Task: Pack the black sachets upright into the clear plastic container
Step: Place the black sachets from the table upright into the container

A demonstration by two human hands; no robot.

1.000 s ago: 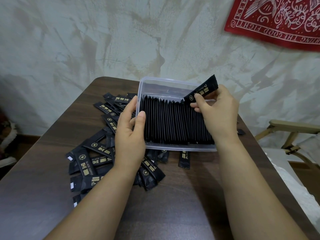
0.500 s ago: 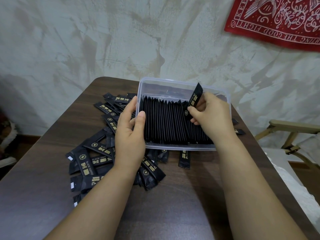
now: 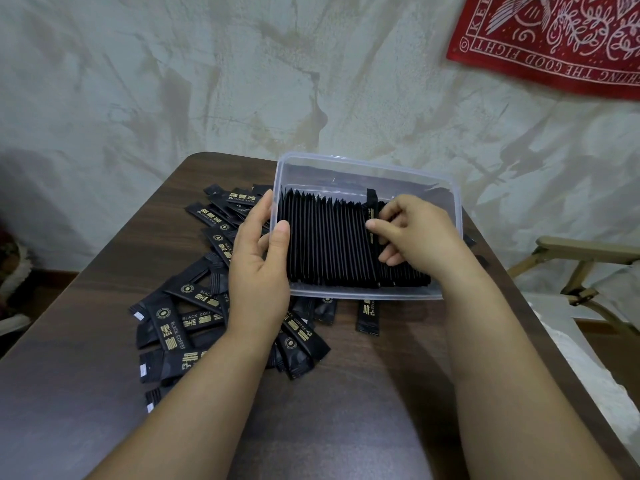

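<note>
Slotting 1 sachet (image 3: 371,216) upright, right hand (image 3: 415,233) pinching it; left hand (image 3: 259,265) grips clear plastic container (image 3: 363,163), mostly full; many loose sachets (image 3: 194,306) lie left, unpacked.

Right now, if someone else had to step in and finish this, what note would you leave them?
Left hand grips the clear container by its left wall.
Right hand pinches one sachet, upright, partly pushed into the packed row.
Done: a long row stands upright in the container.
Left: seat this sachet, then pack the loose sachets lying on the table, left of and in front of the container.
</note>
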